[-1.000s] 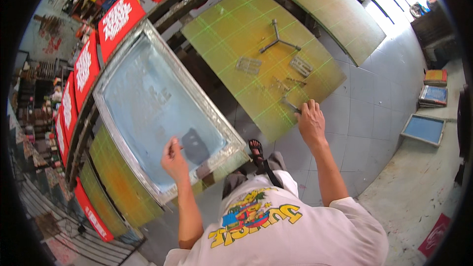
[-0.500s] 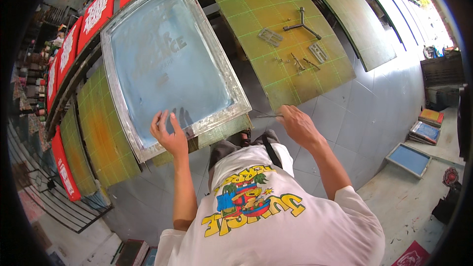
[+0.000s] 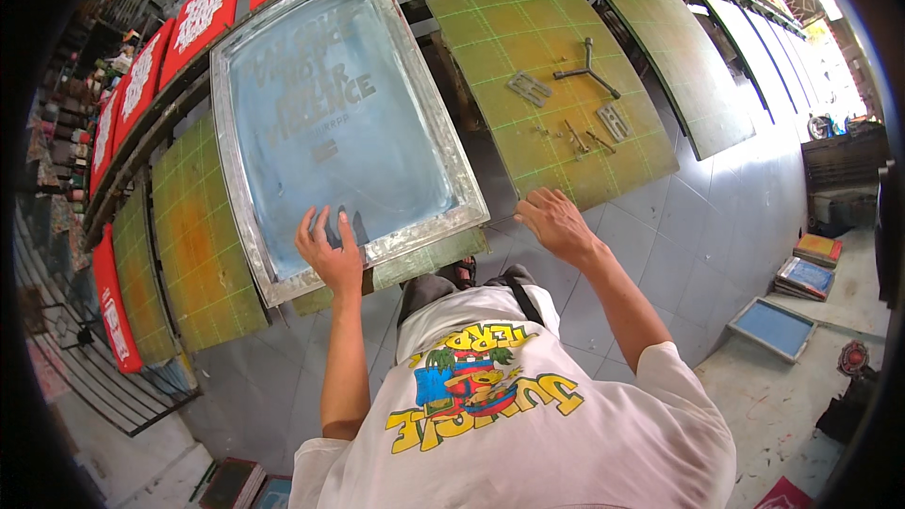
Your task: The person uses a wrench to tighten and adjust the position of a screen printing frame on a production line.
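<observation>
A silk-screen frame (image 3: 471, 217) with silvery edges and blue mesh lies on a platen at the left; faded lettering shows in the mesh. Over its near edge is my left hand (image 3: 332, 253), fingers spread and a shadow on the mesh. Whether the fingertips touch is unclear. My right hand (image 3: 563, 229) is at the near corner of a yellow-green gridded platen (image 3: 490, 47), fingers curled in a pinch; anything between them is hidden. On that platen lie a Y-shaped socket wrench (image 3: 589, 72), slotted metal plates (image 3: 530, 89) and several bolts (image 3: 577, 138).
More platens (image 3: 203, 236) line both sides, and red printed fabric (image 3: 203, 19) covers those at the far left. Grey floor tiles (image 3: 613, 254) show below. On a pale surface at the right are a small blue screen (image 3: 773, 328) and stacked frames (image 3: 806, 273).
The thin grey piece that stuck out from my right fingers no longer shows. My right hand has shifted slightly left. My left fingers have bent a little over the screen, whose lettering shows more clearly.
</observation>
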A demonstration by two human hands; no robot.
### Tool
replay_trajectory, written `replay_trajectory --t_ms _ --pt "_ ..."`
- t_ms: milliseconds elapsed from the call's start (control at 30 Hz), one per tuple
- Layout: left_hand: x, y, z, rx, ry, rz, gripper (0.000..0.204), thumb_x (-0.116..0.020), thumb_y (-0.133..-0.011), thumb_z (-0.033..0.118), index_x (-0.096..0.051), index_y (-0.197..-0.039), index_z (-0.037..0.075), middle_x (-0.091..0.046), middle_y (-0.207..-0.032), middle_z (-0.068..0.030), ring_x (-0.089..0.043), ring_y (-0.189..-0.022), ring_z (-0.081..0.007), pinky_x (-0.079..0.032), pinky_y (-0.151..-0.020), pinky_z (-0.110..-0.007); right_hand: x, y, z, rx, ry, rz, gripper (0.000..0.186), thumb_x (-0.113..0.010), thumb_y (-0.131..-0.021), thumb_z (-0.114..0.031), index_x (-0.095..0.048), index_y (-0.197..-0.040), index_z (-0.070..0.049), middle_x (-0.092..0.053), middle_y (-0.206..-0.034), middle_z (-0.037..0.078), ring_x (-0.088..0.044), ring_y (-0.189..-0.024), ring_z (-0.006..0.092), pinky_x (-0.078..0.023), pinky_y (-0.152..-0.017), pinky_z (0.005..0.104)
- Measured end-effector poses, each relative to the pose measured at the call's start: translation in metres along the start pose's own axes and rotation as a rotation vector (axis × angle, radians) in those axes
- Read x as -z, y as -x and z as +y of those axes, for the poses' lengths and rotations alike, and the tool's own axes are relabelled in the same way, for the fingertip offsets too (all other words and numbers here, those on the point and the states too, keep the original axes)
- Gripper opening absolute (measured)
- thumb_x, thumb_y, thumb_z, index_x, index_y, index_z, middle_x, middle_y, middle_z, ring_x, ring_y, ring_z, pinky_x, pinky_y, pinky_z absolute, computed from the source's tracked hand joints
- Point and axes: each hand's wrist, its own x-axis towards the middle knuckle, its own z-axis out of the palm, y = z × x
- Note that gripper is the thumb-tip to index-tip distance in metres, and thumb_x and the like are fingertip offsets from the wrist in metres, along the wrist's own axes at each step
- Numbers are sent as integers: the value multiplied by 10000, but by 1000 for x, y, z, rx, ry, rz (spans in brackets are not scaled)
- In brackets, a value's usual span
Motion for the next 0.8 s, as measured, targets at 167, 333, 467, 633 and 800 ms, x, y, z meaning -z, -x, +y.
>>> replay_trajectory --t_ms 167,333,467,633,800 --pt "-2 0 3 25 10 -11 276 -702 -948 231 -684 -1163 59 -574 -1309 -119 -489 -1229 -345 -402 -1029 -480 -10 -5 4 23 39 -17 149 -608 -971 -232 -630 -998 -87 -596 -940 89 -579 -968 280 -438 -860 422" --pt "-3 0 -3 -2 -18 -5 264 -704 -942 220 -686 -1157 68 -585 -1292 -110 -510 -1210 -336 -404 -1026 -478 -14 -2 12 36 26 17 159 -581 -996 -232 -606 -1008 -75 -566 -944 96 -552 -940 280 -429 -863 407" --pt "-4 0 -4 16 12 0 251 -701 -941 218 -688 -1146 72 -591 -1284 -95 -521 -1203 -321 -407 -1022 -472 -10 -7 11 33 51 -6 143 -577 -1000 -224 -603 -1004 -84 -565 -942 86 -552 -936 269 -423 -851 399" --pt "-2 -2 -1 -15 -28 -30 258 -697 -947 216 -686 -1158 68 -588 -1292 -91 -509 -1216 -323 -421 -1019 -464 -8 -10 12 84 102 -16 121 -600 -984 -218 -605 -1004 -99 -565 -940 74 -550 -927 251 -418 -831 390" --pt "0 -4 0 8 -38 -75 261 -674 -963 227 -682 -1171 70 -581 -1304 -88 -498 -1234 -320 -387 -1054 -471 -24 -3 12 134 273 88 140 -645 -927 -229 -602 -1003 -119 -570 -920 61 -562 -926 247 -433 -828 404"
